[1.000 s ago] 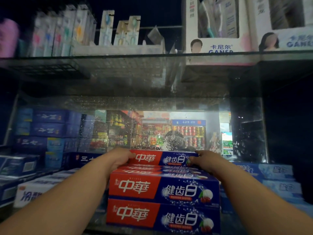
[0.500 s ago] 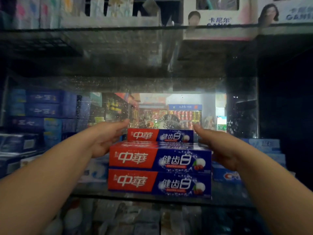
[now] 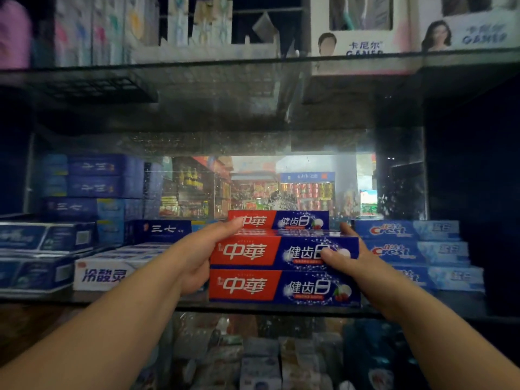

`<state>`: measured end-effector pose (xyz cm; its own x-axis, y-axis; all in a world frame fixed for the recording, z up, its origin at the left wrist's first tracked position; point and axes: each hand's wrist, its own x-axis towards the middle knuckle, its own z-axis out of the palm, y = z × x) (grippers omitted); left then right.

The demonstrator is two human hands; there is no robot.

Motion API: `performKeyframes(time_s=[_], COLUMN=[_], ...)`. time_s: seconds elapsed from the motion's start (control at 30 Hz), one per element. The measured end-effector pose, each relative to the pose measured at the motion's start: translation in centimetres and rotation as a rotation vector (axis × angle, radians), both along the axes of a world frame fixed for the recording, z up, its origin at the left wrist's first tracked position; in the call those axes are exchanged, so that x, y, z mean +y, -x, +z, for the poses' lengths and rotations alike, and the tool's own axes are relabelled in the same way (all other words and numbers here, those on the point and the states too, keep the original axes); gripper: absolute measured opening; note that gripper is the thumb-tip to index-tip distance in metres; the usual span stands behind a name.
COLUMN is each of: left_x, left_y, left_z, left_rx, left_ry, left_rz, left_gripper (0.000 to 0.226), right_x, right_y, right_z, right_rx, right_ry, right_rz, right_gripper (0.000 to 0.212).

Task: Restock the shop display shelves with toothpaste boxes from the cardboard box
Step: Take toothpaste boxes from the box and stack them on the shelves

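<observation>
Standing at a dim shop shelf unit, a person reaches both bare arms into the middle tier. Glass shelf, dusty and speckled, carries the stock. Centre front: two red-and-blue toothpaste boxes stacked flat, long faces out, lower one resting on the glass at the front edge. A third box of the same kind sits higher and further back.

Left hand is clamped on the left end of the upper front box, thumb up over its top edge, fingers curled round the end. Right hand is clamped on the right end of the same box, thumb pressed on the front face, fingers hidden behind.

Just beside on the right: pale blue Crest boxes, stepped in three rows. On the left: a white box with blue lettering, then dark blue boxes stacked high toward the back corner.

Back pane shows bright, crowded shop shelves; whether mirror or window, cannot tell.

Upper shelf, also glass, holds toothbrush packs standing upright and white display cartons. The tier below holds blurred packets, too dark to identify.
</observation>
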<state>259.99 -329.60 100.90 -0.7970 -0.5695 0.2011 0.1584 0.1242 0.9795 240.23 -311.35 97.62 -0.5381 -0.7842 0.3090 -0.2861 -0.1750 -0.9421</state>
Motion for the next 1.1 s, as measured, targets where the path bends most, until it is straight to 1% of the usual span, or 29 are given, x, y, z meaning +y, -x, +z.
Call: performKeyframes(time_s=[0.03,0.07,0.17,0.2,0.23,0.33,0.37,0.47,0.53,0.67,0.8,0.97,1.03,1.1], left_x=[0.2,0.3,0.2,0.1,0.0,0.1,0.1,0.6,0.8,1.3,1.6,1.8,1.9,2.0], left_y=[0.2,0.3,0.7,0.9,1.0,1.2,1.3,1.4,1.4,1.3,1.7,2.1,2.1,1.9], left_z=[-0.2,-0.4,-1.4,-1.8,-2.2,-2.6,-2.6,-2.6,-3.0,-3.4,-3.5,-3.6,-3.5,-3.4], left_rx=[0.027,0.062,0.146,0.165,0.177,0.188,0.189,0.214,0.224,0.192,0.187,0.186,0.169,0.143], left_ry=[-0.007,-0.022,-0.074,-0.074,-0.072,-0.051,-0.04,-0.008,0.005,0.004,0.016,-0.015,-0.026,-0.034], left_rz=[0.003,0.011,0.023,0.027,0.036,0.058,0.057,0.085,0.097,0.096,0.086,0.083,0.084,0.098], left_gripper=[0.049,0.048,0.049,0.05,0.051,0.055,0.056,0.048,0.041,0.043,0.037,0.034,0.036,0.043], right_x=[-0.1,-0.1,-0.3,-0.4,-0.4,-0.5,-0.5,-0.1,0.0,0.1,0.7,1.3,1.2,1.0], right_y=[-0.2,-0.4,-0.5,-0.5,-0.5,-0.6,-0.7,-0.8,-0.8,-0.7,-0.7,-0.6,-0.7,-0.9], right_z=[0.0,0.1,0.2,0.3,0.4,0.2,0.2,0.1,0.2,0.1,0.2,0.3,0.4,0.4], right_rx=[-0.001,-0.013,-0.129,-0.159,-0.183,-0.217,-0.223,-0.222,-0.241,-0.288,-0.292,-0.303,-0.299,-0.286], right_ry=[-0.003,0.004,0.043,0.056,0.065,0.066,0.065,0.07,0.08,0.111,0.1,0.078,0.074,0.073], right_rz=[-0.009,-0.006,-0.004,-0.014,-0.023,-0.029,-0.022,-0.009,-0.009,-0.024,-0.029,-0.049,-0.04,-0.058], right_gripper=[0.127,0.119,0.086,0.08,0.079,0.086,0.085,0.067,0.064,0.056,0.061,0.053,0.053,0.053])
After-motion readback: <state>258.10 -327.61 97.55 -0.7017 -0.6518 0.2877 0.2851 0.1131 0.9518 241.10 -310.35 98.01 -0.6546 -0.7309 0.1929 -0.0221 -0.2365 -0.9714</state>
